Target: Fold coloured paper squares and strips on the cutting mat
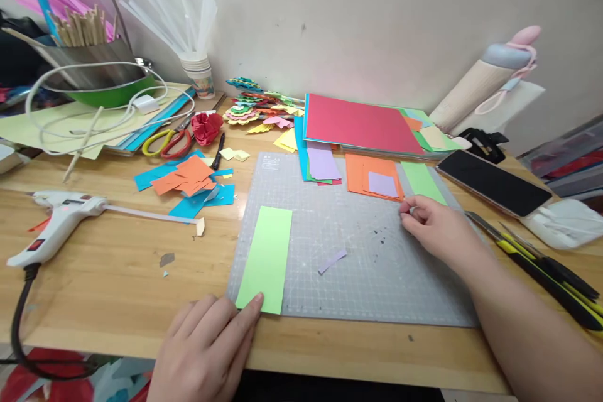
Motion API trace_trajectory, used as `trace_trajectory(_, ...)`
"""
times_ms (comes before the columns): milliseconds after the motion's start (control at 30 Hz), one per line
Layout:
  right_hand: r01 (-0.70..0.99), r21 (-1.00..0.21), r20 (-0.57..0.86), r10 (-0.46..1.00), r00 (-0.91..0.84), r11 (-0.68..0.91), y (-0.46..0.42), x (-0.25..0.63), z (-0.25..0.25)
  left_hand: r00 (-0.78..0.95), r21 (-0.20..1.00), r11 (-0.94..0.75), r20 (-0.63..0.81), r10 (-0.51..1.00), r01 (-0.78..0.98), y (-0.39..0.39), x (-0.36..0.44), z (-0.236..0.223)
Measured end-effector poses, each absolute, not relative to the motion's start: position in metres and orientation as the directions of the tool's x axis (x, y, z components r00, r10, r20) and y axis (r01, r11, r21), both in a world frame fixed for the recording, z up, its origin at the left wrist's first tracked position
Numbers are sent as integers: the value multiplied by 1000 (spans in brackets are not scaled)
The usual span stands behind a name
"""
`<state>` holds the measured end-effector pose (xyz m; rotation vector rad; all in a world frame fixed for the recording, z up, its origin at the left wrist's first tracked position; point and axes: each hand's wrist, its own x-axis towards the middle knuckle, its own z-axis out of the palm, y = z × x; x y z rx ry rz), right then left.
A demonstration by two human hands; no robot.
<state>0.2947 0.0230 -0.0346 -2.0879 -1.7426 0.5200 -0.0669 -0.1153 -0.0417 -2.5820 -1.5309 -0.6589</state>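
A light green paper strip (264, 257) lies lengthwise on the left part of the grey cutting mat (358, 282). My left hand (207, 342) rests at the mat's front edge, fingers stretched out, its index fingertip touching the strip's lower end. Over on the mat's right side, my right hand (431, 223) is curled, thumb and fingertips drawn together beside the corner of the orange paper pieces (355, 176). Whether anything is pinched there I cannot make out. Behind that hand lies another green strip (421, 181). Between the hands sits a small purple scrap (332, 261).
At left are a glue gun (66, 213), scissors (172, 141) and blue and orange scraps (188, 179). A red sheet (358, 122) tops a paper stack at the back. To the right lie a phone (492, 182) and a yellow-black utility knife (532, 270).
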Motion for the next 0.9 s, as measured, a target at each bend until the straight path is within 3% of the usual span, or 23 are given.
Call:
trace_trajectory(100, 446, -860, -191, 967, 171, -248, 12, 281, -18, 333, 199, -449, 434, 837, 871, -114, -62, -42)
trace_trajectory(167, 158, -934, -312, 947, 75, -320, 5, 265, -7, 299, 222, -428, 446, 844, 876, -111, -59, -41)
trace_trajectory(233, 21, -937, -349, 934, -71, -348, -2, 242, 1, 285, 233, -420, 451, 846, 877, -108, -58, -39)
trace_trajectory(300, 40, -941, -334, 910, -245, -335, -9, 212, 5, 278, 239, -415, 453, 847, 878, -107, -58, -38)
trace_trajectory(367, 150, -967, -248, 902, -352, -207, -15, 181, 4, 274, 249, -414, 450, 850, 876, -107, -58, -38)
trace_trajectory(467, 402, -890, -72, 806, -587, 214, -24, 144, 0, 270, 269, -410, 435, 859, 871, -108, -59, -39)
trace_trajectory(533, 430, -765, -17, 653, -757, 479, -30, 131, -7, 267, 276, -402, 420, 867, 873, -107, -60, -39)
trace_trajectory(600, 404, -661, 31, 561, -827, 633, -35, 126, -14, 265, 280, -395, 407, 874, 875, -106, -60, -39)
trace_trajectory(900, 433, -492, 142, 561, -816, 755, -42, 126, -29, 266, 281, -376, 361, 894, 883, -109, -63, -41)
